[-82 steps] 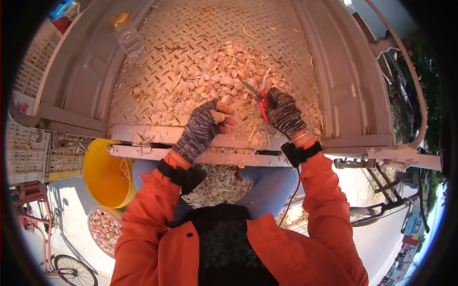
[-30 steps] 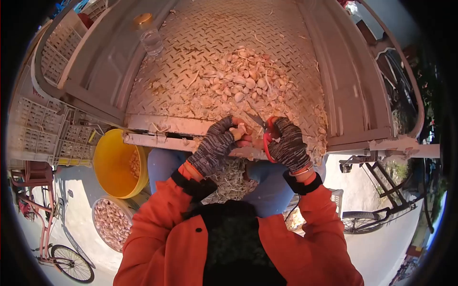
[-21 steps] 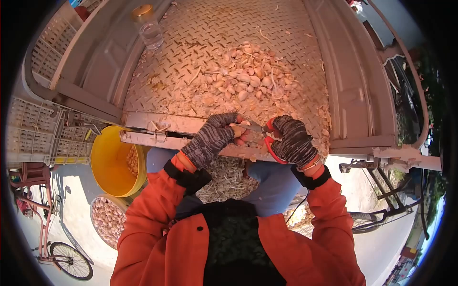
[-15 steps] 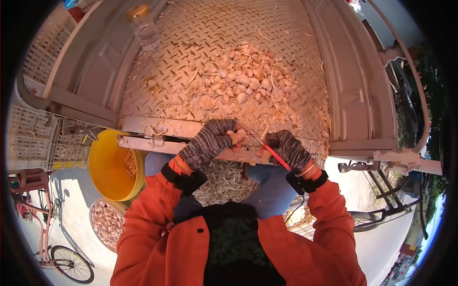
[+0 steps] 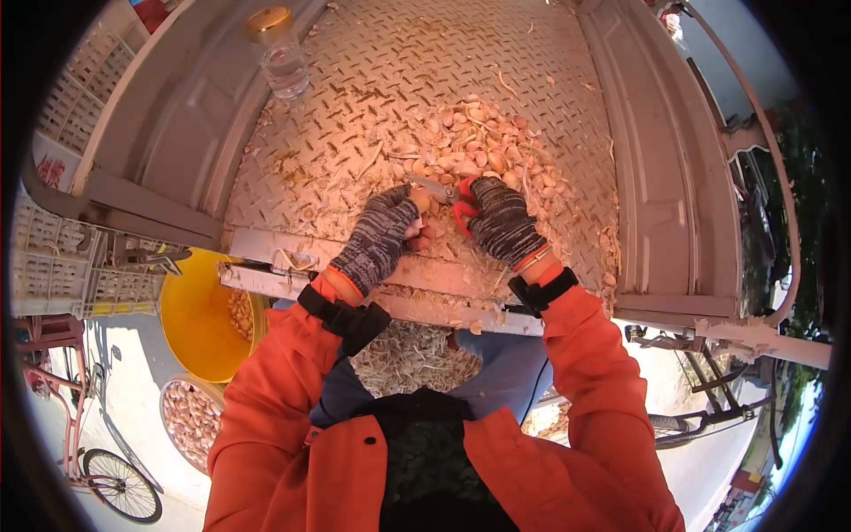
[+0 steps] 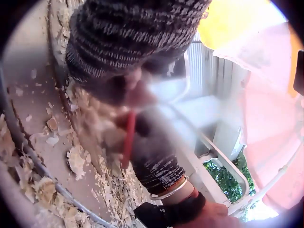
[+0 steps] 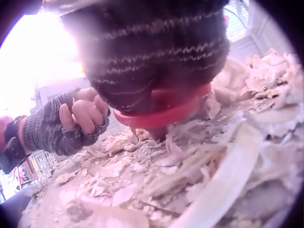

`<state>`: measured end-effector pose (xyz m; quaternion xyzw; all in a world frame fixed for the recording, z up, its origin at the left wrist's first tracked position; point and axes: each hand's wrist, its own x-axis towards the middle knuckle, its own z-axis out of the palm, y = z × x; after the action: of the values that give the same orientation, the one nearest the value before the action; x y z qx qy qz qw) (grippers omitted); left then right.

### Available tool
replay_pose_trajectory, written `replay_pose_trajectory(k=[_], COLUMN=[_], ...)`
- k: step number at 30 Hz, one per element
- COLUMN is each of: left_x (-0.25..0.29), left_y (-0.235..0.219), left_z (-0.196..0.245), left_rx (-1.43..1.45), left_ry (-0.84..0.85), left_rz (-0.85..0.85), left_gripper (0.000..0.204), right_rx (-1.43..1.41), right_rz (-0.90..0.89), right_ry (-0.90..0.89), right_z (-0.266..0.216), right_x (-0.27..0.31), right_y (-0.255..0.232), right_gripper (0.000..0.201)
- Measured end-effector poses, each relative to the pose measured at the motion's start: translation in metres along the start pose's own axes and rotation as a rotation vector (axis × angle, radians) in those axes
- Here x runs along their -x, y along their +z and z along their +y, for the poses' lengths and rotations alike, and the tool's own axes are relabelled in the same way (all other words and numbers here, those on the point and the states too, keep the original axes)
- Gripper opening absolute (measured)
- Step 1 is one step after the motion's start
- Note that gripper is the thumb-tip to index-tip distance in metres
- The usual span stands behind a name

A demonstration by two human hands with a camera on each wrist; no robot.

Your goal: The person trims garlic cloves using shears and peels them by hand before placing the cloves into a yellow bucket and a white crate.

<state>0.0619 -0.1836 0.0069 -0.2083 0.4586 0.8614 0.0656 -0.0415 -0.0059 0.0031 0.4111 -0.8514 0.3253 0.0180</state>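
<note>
A heap of garlic cloves (image 5: pixel 479 151) and dry skins lies on the ribbed metal truck bed (image 5: pixel 372 97). At its near edge, my left hand (image 5: pixel 415 226), in a grey fingerless glove, curls its fingers (image 7: pixel 83 114) round a garlic clove (image 5: pixel 418 200). My right hand (image 5: pixel 474 208), gloved the same, grips red-handled scissors (image 5: pixel 454 199); their blades point left at the clove. The red handle (image 7: pixel 161 114) sits just over the skins in the right wrist view, and the red handle (image 6: pixel 128 140) shows blurred in the left wrist view.
A clear bottle with a gold cap (image 5: pixel 279 58) stands at the bed's far left. Below the tailgate edge (image 5: pixel 292 275) are a yellow bucket (image 5: pixel 199 324) and a round basket of garlic (image 5: pixel 188 421). White crates (image 5: pixel 62 266) stand left. Skins lie in my lap (image 5: pixel 408 355).
Both hands have moved forward from the tailgate edge onto the bed, up to the near side of the garlic heap. The scissors, earlier slanted down over my lap, now lie level between the hands.
</note>
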Motion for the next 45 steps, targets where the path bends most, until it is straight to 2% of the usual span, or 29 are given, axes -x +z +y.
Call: replay_pose_trajectory(k=[1, 2, 3, 4, 5, 6, 7, 8, 10, 11, 12, 13, 16, 19, 22, 24, 27, 30, 31, 33, 35, 36, 37, 38, 40, 41, 42, 44, 45], left_x=[0.007, 0.006, 0.005, 0.005, 0.006, 0.01, 0.014, 0.018, 0.025, 0.03, 0.038, 0.046, 0.071, 0.095, 0.114, 0.123, 0.129, 0.132, 0.134, 0.145, 0.168, 0.179, 0.19, 0.199, 0.218, 0.223, 0.226, 0.231, 0.231], left_y=[0.009, 0.014, 0.016, 0.017, 0.018, 0.02, 0.023, 0.027, 0.027, 0.025, 0.023, 0.023, 0.027, 0.039, 0.041, 0.039, 0.029, 0.013, 0.004, -0.024, -0.071, -0.107, -0.145, -0.19, -0.279, -0.334, -0.354, -0.373, -0.367], left_z=[0.004, 0.001, -0.002, -0.003, -0.003, -0.002, 0.0, 0.0, -0.006, -0.008, -0.007, -0.009, -0.021, -0.021, -0.022, -0.025, -0.032, -0.037, -0.038, -0.029, -0.009, -0.006, -0.002, -0.008, -0.024, -0.05, -0.062, -0.072, -0.071], left_rx=[-0.095, -0.092, -0.095, -0.1, -0.234, -0.238, -0.301, -0.364, -0.341, 0.04, 0.42, 0.644, 0.798, 0.781, 0.709, 0.628, 0.598, 0.581, 0.499, 0.459, 0.486, 0.448, 0.3, 0.191, -0.021, -0.119, -0.121, -1.146, -1.399], left_ry=[-0.025, -0.023, 0.008, 0.039, 0.06, 0.066, 0.067, 0.066, 0.095, 0.004, -0.083, -0.094, -0.118, -0.085, -0.039, 0.008, 0.089, 0.118, 0.13, 0.159, 0.285, 0.359, 0.364, 0.391, 0.309, 0.293, 0.293, -0.081, 0.026], left_rz=[0.071, 0.067, 0.018, -0.028, -0.06, -0.062, -0.103, -0.145, -0.122, -0.179, -0.231, -0.264, -0.273, -0.246, -0.19, -0.175, -0.174, -0.164, -0.137, -0.138, 0.02, 0.137, 0.391, 0.578, 0.823, 0.901, 0.905, 1.196, 1.272], left_gripper=[0.025, 0.025, 0.027, 0.03, 0.037, 0.037, 0.039, 0.041, 0.039, 0.036, 0.034, 0.03, 0.023, 0.014, 0.014, 0.015, 0.016, 0.02, 0.03, 0.035, 0.036, 0.035, 0.03, 0.026, 0.026, 0.033, 0.033, 0.042, 0.046], right_rx=[-0.073, -0.143, 0.002, 0.003, -0.039, -0.08, -0.095, -0.09, -0.288, -0.034, -0.04, -0.085, -0.059, 0.163, 0.1, 0.103, -0.056, -0.111, -0.112, -0.17, -0.177, 0.041, 0.083, 0.126, 0.097, 0.056, 0.052, 0.031, -0.015], right_rz=[0.023, 0.047, 0.046, 0.044, 0.006, -0.027, 0.013, 0.023, -0.02, 0.034, 0.036, 0.023, -0.035, 0.048, 0.063, 0.069, -0.13, -0.171, -0.321, -0.28, -0.229, -0.101, -0.072, -0.041, -0.001, 0.047, 0.046, -0.023, -0.031], right_ry=[0.096, 0.187, 0.14, 0.134, 0.118, 0.102, 0.03, 0.028, 0.091, 0.051, 0.036, -0.006, -0.039, -0.127, -0.088, -0.13, 0.13, 0.067, 0.129, 0.165, 0.263, 0.196, 0.235, 0.273, 0.235, 0.185, 0.185, 0.015, 0.025], right_z=[-0.004, -0.009, -0.021, -0.029, -0.038, -0.043, -0.047, -0.053, -0.073, -0.054, -0.052, -0.053, -0.076, -0.089, -0.101, -0.108, -0.122, -0.114, -0.111, -0.082, -0.059, -0.051, -0.046, -0.04, -0.032, -0.031, -0.029, -0.024, -0.027], right_x=[0.0, -0.001, -0.002, -0.004, -0.004, -0.003, 0.0, 0.005, 0.011, 0.02, 0.027, 0.038, 0.065, 0.08, 0.09, 0.095, 0.096, 0.097, 0.092, 0.083, 0.061, 0.047, 0.037, 0.026, 0.009, 0.002, -0.004, -0.014, -0.013], right_y=[-0.004, -0.01, -0.023, -0.031, -0.036, -0.04, -0.039, -0.045, -0.061, -0.061, -0.07, -0.076, -0.08, -0.075, -0.071, -0.067, -0.061, -0.037, -0.032, -0.012, -0.025, -0.031, -0.038, -0.041, -0.033, -0.026, -0.016, 0.004, 0.008], right_gripper=[0.028, 0.028, 0.026, 0.026, 0.026, 0.025, 0.025, 0.025, 0.026, 0.04, 0.04, 0.04, 0.036, 0.032, 0.031, 0.029, 0.027, 0.026, 0.024, 0.024, 0.026, 0.027, 0.027, 0.026, 0.025, 0.024, 0.024, 0.024, 0.026])
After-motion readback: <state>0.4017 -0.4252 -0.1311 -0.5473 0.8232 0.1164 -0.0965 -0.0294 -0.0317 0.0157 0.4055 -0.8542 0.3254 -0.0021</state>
